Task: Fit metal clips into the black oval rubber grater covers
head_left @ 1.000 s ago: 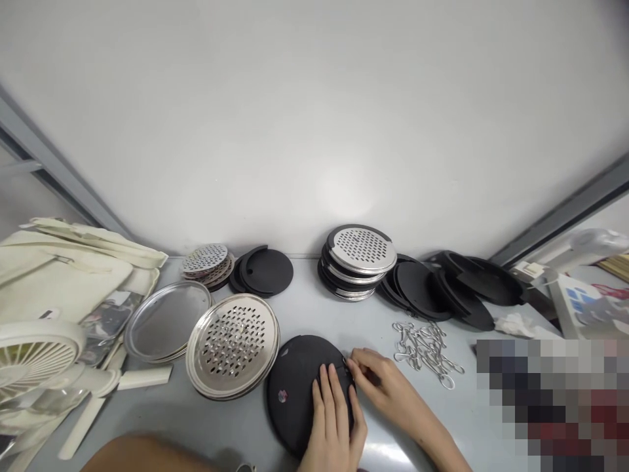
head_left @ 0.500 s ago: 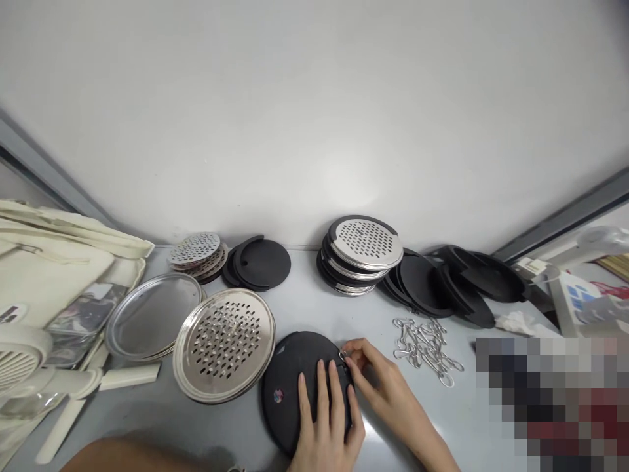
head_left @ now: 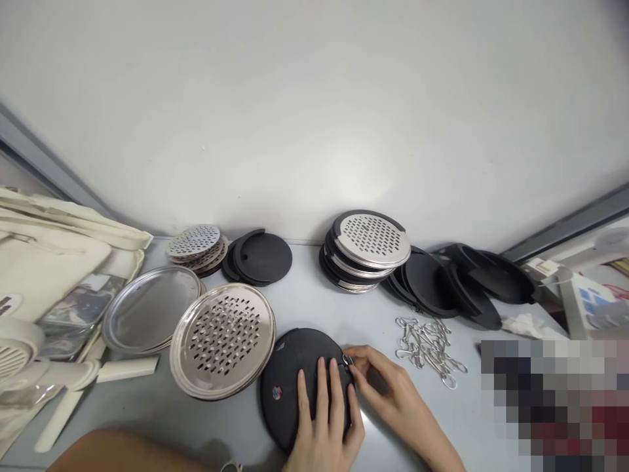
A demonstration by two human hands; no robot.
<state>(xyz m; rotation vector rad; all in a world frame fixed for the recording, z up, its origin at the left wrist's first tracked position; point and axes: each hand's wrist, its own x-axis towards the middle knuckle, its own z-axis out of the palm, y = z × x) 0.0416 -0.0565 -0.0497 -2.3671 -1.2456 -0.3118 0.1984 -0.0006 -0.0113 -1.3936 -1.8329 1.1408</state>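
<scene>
A round black disc (head_left: 287,367) with a small coloured sticker lies flat on the table in front of me. My left hand (head_left: 324,419) rests on its right half, fingers stretched out and slightly apart. At the disc's upper right edge, my right hand (head_left: 388,390) pinches a small metal wire clip (head_left: 347,359) between thumb and forefinger. Part of the clip is hidden by the fingertips, and whether it passes through the disc I cannot tell. A pile of similar wire clips (head_left: 427,347) lies to the right of that hand.
Left of the disc are stacked metal grater plates (head_left: 223,341) and plain round metal trays (head_left: 152,308). Behind stand smaller grater discs (head_left: 194,242), black discs (head_left: 265,259) and a grater stack (head_left: 373,242). More black parts (head_left: 432,285) lie right; a cream fan (head_left: 63,380) is left.
My right hand and the wire clip have shifted slightly right and down at the disc's edge. The left hand stays flat on the disc. The view has moved a little.
</scene>
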